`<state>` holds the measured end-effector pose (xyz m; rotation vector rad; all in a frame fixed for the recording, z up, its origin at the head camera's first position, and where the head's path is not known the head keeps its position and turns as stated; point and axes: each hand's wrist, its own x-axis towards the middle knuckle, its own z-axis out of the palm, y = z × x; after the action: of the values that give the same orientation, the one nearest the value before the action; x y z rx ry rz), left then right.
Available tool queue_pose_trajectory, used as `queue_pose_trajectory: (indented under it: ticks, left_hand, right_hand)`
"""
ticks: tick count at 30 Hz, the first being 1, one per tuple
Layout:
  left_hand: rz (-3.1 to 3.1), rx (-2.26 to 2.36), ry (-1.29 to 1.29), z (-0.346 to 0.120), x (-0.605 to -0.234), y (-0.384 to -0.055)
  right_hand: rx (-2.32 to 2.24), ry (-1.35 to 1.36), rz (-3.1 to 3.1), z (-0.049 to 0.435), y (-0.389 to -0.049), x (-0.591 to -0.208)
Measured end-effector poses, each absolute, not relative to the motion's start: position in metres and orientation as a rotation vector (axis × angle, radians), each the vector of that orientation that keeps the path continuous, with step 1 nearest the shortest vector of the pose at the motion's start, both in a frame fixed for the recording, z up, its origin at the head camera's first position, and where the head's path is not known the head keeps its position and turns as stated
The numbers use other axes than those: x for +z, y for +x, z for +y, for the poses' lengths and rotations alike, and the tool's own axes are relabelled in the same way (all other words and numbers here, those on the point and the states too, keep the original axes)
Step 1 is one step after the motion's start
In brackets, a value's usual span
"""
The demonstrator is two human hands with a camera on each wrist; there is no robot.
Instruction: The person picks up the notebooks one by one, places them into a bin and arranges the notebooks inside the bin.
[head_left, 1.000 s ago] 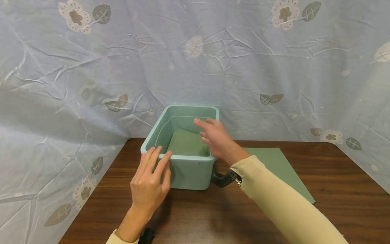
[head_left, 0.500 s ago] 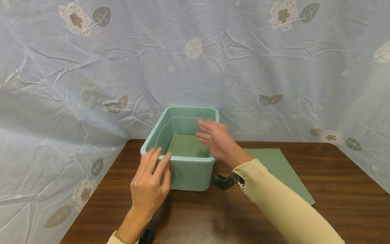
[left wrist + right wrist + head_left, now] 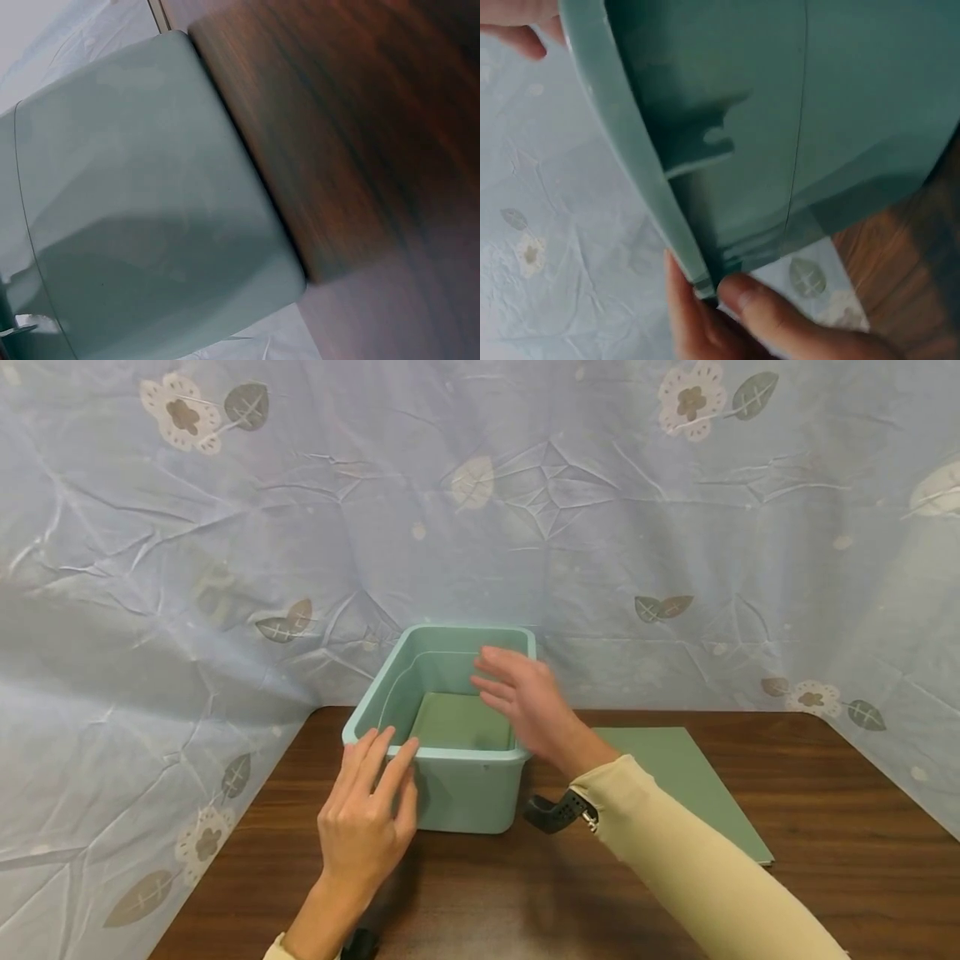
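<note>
A pale teal plastic bin (image 3: 468, 792) stands on the table. Inside it, a flat green rectangular notebook-like thing (image 3: 457, 722) lies on the bottom. My left hand (image 3: 366, 827) pinches the near left corner of the rim. In the right wrist view its thumb (image 3: 742, 296) lies outside the wall and its fingers reach over the rim. My right hand (image 3: 536, 702) hovers over the bin's right side, fingers relaxed and pointing left, holding nothing. Only cropped fingers of it (image 3: 517, 34) show past the rim in the right wrist view. The left wrist view shows the bin's outer wall (image 3: 150, 172).
A similar larger flat green notebook-like thing (image 3: 697, 785) lies on the dark wooden table (image 3: 817, 785), to the right of the bin and partly behind my right arm. A patterned curtain (image 3: 420, 560) hangs behind and beside the table.
The green thing in the bin has settled from slightly tilted to flat. My right hand's fingers have shifted a little over the bin. The left hand stays at the rim.
</note>
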<state>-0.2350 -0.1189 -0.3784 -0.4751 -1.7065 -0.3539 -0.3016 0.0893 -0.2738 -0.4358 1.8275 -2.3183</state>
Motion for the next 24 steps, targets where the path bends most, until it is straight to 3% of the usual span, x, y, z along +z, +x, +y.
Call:
queue_pose_trajectory:
  ticks: [6, 13, 18, 24]
  left_hand:
    - [-1.7, -0.356, -0.473, -0.119, -0.378, -0.234]
    - [-1.701, -0.346, -0.474, -0.119, -0.376, -0.234]
    - [-1.697, -0.344, -0.475, -0.119, -0.376, -0.234]
    - [-1.697, -0.347, -0.474, -0.118, -0.377, -0.234]
  right_hand:
    - [-1.971, -0.698, 2.383, 0.095, -0.299, -0.268]
    - [-0.861, -1.008, 3.112, 0.113, -0.3, -0.263]
    - [-0.201, -0.967, 3.241, 0.123, -0.3, -0.264]
    - [-0.171, -0.893, 3.203, 0.129, -0.299, -0.269]
